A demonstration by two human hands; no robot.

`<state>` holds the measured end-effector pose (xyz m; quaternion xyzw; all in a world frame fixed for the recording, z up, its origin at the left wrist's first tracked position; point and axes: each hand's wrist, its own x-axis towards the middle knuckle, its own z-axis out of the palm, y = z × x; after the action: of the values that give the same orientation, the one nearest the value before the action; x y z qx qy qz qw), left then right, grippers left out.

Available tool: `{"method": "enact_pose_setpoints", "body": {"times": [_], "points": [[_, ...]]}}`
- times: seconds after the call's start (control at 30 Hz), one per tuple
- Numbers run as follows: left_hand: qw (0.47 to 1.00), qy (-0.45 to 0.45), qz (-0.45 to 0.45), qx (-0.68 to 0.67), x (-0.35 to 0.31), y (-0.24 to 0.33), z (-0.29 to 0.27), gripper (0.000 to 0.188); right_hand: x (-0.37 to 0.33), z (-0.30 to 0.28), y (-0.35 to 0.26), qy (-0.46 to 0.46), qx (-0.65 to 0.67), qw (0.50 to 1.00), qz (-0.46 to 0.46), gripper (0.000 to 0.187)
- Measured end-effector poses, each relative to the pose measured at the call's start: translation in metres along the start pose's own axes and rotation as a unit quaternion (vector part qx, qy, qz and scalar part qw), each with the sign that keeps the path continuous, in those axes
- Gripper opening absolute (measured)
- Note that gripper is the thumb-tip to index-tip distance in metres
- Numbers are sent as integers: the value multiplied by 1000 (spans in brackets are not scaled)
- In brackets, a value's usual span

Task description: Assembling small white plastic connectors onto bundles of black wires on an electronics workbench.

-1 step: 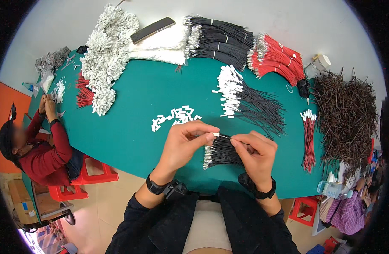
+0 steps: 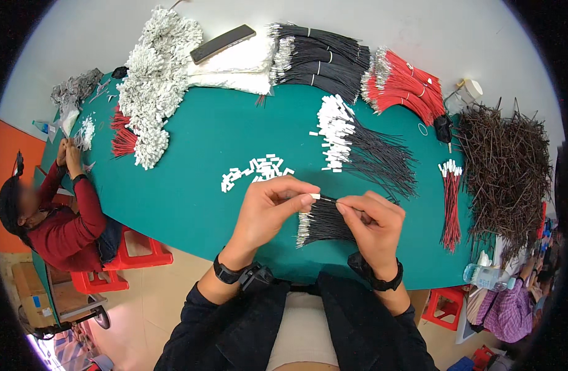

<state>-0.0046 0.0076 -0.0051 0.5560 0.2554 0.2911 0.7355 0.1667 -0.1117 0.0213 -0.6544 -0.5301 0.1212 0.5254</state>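
Between the thumb and forefinger of my left hand (image 2: 265, 209) is a small white plastic connector housing (image 2: 315, 196). My right hand (image 2: 375, 224) pinches a black wire (image 2: 329, 199) whose metal end points at the housing; whether the tip is inside it I cannot tell. Both hands are closed, close together above the table. Beneath them lies a bundle of black wires (image 2: 327, 224) with bare metal terminals at its left end. Loose white housings (image 2: 259, 168) are scattered just beyond my left hand. Farther back lies a pile of black wires with white housings on their ends (image 2: 337, 133).
On the green table (image 2: 203, 130) sit a white connector heap (image 2: 154, 74), black wire bundles (image 2: 324, 59), red wire bundles (image 2: 408, 86) and a dark brown wire heap (image 2: 507, 173). A thin red bundle (image 2: 451, 210) lies right. Another person (image 2: 61, 222) works at far left.
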Motion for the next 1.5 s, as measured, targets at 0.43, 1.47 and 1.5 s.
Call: {"method": "enact_pose_setpoints", "body": {"times": [0.43,1.47,1.5], "points": [[1000,8,-16,-1,1,1,-3,13,1,-3,1,-12,-22,999,-25,13],[998,5,-31,-48,-2,-4,4,8,5,6,3,-37,-38,992,-112,18],[998,5,-31,-48,-2,-5,3,8,4,7,3,-36,-45,992,-115,18]]}}
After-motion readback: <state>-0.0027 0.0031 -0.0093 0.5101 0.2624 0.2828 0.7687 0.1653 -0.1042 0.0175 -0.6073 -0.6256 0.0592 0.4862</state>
